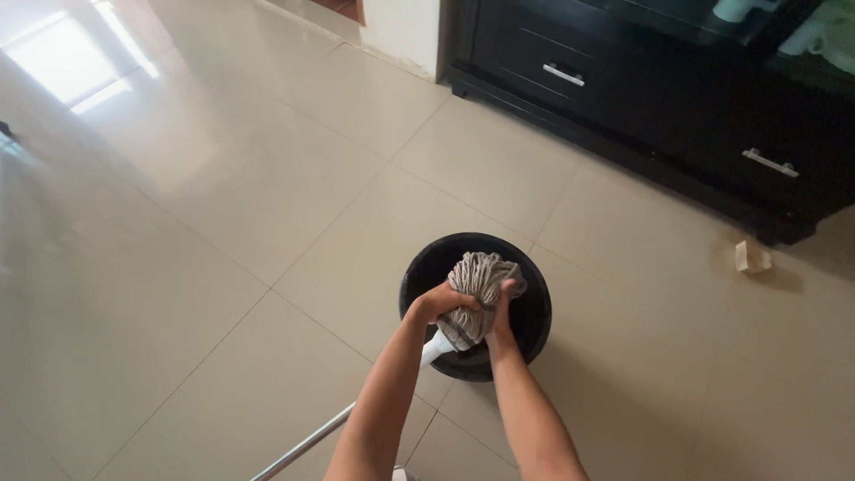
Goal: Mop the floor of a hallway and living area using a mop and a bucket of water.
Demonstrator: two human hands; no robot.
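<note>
I have both hands wrapped around the mop head (478, 294), a bundle of grey, twisted strands, and I hold it right over the black bucket (534, 312). My left hand (443, 299) grips the left side of the bundle with the fingers curled over it; my right hand (501, 313) clamps the right side from below, thumb pressed up against the strands. Both are clenched tight on the mop head, close together, almost touching across it. Held this way, the strands are bunched and squeezed into a compact knot, and whatever runs out of them would fall into the bucket rather than on the floor; I judge that is why the bundle sits over the opening.

Just under my left hand the white socket (435, 348) of the mop shows, and from it the metal handle (307, 443) slopes back toward me, passing left of my left forearm, low over the tiled floor (223, 223). The bucket stands on the tiles directly beneath my hands.

Well beyond my hands, up and to the right, stands a dark cabinet (641, 98) with silver drawer pulls. Near its foot, right of my hands, lies a small pale scrap (751, 257) on the floor.
</note>
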